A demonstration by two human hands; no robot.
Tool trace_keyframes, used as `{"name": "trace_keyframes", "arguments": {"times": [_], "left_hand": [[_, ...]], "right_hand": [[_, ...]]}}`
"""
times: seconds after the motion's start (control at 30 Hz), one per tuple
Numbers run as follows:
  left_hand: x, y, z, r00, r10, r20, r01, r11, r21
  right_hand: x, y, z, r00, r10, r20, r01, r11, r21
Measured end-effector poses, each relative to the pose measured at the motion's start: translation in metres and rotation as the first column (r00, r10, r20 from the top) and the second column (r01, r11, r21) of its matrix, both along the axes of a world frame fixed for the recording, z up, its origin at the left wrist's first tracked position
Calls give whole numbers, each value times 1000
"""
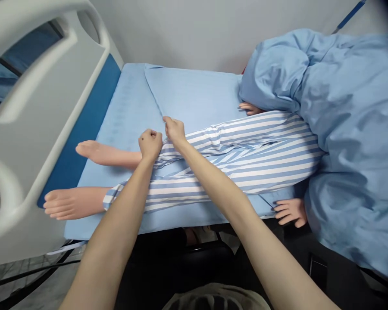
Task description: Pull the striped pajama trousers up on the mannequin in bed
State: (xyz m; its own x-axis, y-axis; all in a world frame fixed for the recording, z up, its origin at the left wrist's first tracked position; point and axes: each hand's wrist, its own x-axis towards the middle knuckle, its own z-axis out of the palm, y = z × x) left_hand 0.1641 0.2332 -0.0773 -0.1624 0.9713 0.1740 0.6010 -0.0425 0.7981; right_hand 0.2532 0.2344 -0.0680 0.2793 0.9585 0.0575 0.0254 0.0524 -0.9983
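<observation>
A mannequin lies on the bed in blue-and-white striped trousers (265, 172). Its far foot (100, 153) and lower shin are bare, while the near foot (71, 203) shows below its cuff. My left hand (151, 144) is closed in a fist at the lower end of the far trouser leg, on the cloth. Just beyond it, my right hand (174, 129) is also closed, beside the same leg's far edge. A raised fold of the light blue sheet (194, 94) runs up to its thumb. What lies inside the right fingers is hidden.
A bunched blue quilt (352, 129) covers the mannequin's upper body at the right. The mannequin's hands (291, 212) stick out beneath it on both sides. A white-and-blue footboard (61, 90) rises at the left. The grey wall (187, 34) borders the far side.
</observation>
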Motion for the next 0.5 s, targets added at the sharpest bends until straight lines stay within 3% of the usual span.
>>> {"name": "trace_keyframes", "arguments": {"times": [0.13, 0.23, 0.4, 0.5], "left_hand": [[-2, -9, -13, 977, -87, -196, 75, 995, -69], [-3, -7, -8, 983, -101, -155, 87, 992, -93], [22, 10, 5, 994, 49, 96, -61, 991, 123], [50, 10, 3, 987, 50, 155, -71, 989, 131]], "right_hand": [[50, -11, 7, 953, -130, 275, 115, 991, 70], [74, -15, 1, 891, -166, 423, 156, 986, 59], [81, -8, -5, 933, -230, 279, 236, 972, 10], [88, -3, 3, 955, -218, 202, 224, 974, -9]]}}
